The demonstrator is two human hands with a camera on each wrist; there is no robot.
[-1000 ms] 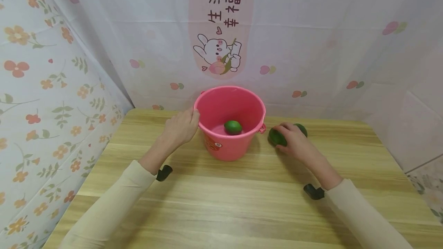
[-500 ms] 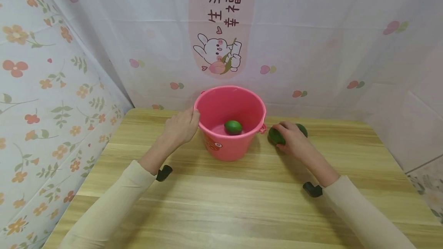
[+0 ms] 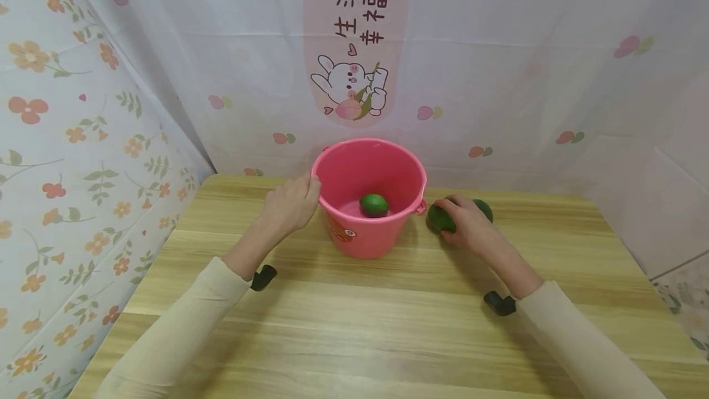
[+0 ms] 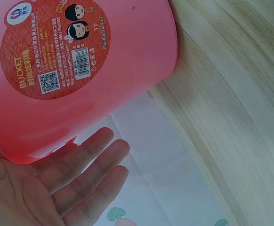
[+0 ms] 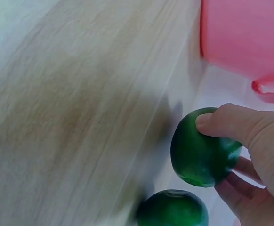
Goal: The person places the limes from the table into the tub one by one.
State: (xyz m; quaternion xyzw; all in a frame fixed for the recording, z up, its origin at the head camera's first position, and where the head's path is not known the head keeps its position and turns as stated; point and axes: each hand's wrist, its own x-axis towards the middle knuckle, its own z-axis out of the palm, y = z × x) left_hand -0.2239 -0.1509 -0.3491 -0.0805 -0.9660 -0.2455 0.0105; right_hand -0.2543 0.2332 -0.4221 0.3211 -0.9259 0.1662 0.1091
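A pink plastic bucket [image 3: 368,240] stands upright on the wooden table with a green lime-like fruit [image 3: 374,205] on its floor. My left hand [image 3: 292,203] grips the bucket's left rim; in the left wrist view several fingers [image 4: 87,181] extend outside the wall, below the red label [image 4: 54,47]. To the bucket's right, my right hand [image 3: 471,226] holds a glossy dark green fruit [image 5: 200,153] between thumb and fingers, low over the table. Another dark green fruit [image 3: 484,209] lies just beyond that hand, partly hidden by it.
A printed white cloth [image 3: 471,79] hangs behind the table's back edge, and a floral cloth [image 3: 83,202] covers the left side. The wooden tabletop [image 3: 360,325] extends in front of the bucket. Black wrist-worn pieces [image 3: 500,304] show beneath the forearms.
My right forearm shifts slightly over the second, while the hand stays around the green fruit. Bucket, left hand and the fruit inside hold their places.
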